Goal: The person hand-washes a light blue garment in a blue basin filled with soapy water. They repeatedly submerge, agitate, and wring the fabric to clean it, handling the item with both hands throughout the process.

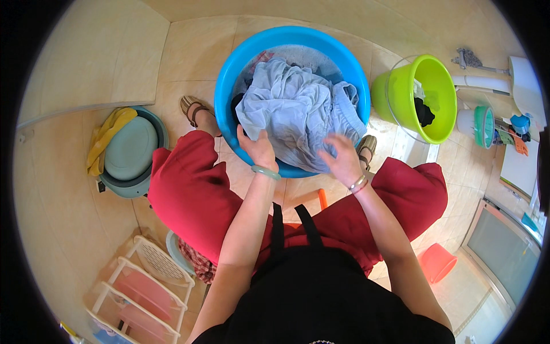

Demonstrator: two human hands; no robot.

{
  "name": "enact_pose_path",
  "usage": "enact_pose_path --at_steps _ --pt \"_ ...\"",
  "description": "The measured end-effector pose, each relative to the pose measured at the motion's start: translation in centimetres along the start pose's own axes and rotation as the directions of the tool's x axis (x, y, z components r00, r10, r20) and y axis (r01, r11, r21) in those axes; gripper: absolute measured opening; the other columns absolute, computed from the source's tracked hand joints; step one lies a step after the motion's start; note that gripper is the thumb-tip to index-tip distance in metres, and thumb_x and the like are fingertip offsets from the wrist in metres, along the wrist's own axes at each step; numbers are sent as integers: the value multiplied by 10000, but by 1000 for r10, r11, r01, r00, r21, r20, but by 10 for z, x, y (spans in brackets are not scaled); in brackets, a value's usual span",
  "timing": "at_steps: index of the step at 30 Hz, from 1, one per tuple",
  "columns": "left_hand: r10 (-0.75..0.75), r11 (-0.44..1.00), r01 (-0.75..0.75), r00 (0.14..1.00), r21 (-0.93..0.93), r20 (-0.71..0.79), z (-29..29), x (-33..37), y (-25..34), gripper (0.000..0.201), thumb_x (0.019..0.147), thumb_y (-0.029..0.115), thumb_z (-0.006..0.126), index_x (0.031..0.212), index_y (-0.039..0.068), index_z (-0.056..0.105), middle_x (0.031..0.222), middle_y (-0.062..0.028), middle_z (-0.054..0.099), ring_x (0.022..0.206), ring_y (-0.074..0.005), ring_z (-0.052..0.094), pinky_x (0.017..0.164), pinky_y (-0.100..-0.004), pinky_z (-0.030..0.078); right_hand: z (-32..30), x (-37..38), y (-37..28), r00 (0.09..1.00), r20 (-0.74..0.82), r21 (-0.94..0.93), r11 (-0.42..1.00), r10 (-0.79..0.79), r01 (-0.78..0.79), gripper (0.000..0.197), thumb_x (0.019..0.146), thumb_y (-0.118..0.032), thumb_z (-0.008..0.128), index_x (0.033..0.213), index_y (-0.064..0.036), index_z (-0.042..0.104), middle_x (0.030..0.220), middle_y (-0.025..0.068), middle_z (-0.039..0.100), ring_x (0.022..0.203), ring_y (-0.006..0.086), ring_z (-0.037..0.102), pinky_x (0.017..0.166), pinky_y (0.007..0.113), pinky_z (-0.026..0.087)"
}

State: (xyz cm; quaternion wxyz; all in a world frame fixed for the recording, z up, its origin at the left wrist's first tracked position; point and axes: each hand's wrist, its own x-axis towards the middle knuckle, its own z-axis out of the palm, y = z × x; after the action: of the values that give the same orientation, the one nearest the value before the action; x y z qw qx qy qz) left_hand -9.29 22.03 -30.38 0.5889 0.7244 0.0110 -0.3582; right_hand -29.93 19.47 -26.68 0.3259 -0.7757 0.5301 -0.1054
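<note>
A large blue basin [227, 123] stands on the floor between my feet, holding foamy water and wet laundry. Heaped on top is a pale blue garment [292, 103] with a gathered edge on its right side. My left hand [258, 148], palm turned inward and fingers apart, is at the near left rim beside the garment's edge; whether it touches the cloth is hard to tell. Over the near right part of the garment is my right hand [344, 160], its fingers loosely spread and a little blurred, with nothing visible in them.
A lime green bucket [401, 94] with dark and white cloth inside stands right of the basin. At left, a grey-green tub [163, 135] carries a round lid and yellow cloth. A cream rack [134, 281] is lower left; a pink bucket [438, 262] is lower right.
</note>
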Motion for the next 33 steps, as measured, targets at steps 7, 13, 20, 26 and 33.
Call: enact_pose_path --at_steps 7,13,20,26,33 --pt "373 830 -363 926 424 64 7 3 6 619 813 -11 584 1375 64 335 1391 -143 324 1273 -267 346 1037 -351 287 30 87 -7 966 -128 -215 945 223 -246 480 759 -395 689 1092 -60 605 1391 175 369 1283 343 323 1005 432 329" --pt "-79 997 67 952 50 297 24 -9 33 615 900 315 560 1424 140 289 1424 -79 354 1288 -224 346 1039 -352 268 47 89 5 933 -307 263 959 187 -106 164 845 -191 616 884 -39 567 704 96 610 658 248 590 631 375 443" --pt "-290 908 417 680 -30 674 41 -26 55 862 839 420 647 1478 161 130 1428 -88 324 1258 -202 380 986 -348 353 -26 31 -104 991 75 497 857 111 -134 314 850 -242 621 1089 -89 486 688 120 563 672 274 615 582 346 466" --pt "-310 943 327 806 57 505 29 -46 4 341 963 226 404 1210 3 475 1051 -85 590 972 -199 576 828 -326 471 12 40 -91 978 -120 169 967 -169 188 223 866 -239 578 755 -46 586 663 171 594 580 360 592 520 415 480" --pt "-522 850 514 801 110 292 34 -52 -10 387 971 295 363 1186 20 530 1114 -89 580 997 -189 542 862 -303 421 36 58 -40 976 -216 -47 999 -27 17 321 915 -236 492 679 -26 554 633 197 578 567 376 584 509 436 471"
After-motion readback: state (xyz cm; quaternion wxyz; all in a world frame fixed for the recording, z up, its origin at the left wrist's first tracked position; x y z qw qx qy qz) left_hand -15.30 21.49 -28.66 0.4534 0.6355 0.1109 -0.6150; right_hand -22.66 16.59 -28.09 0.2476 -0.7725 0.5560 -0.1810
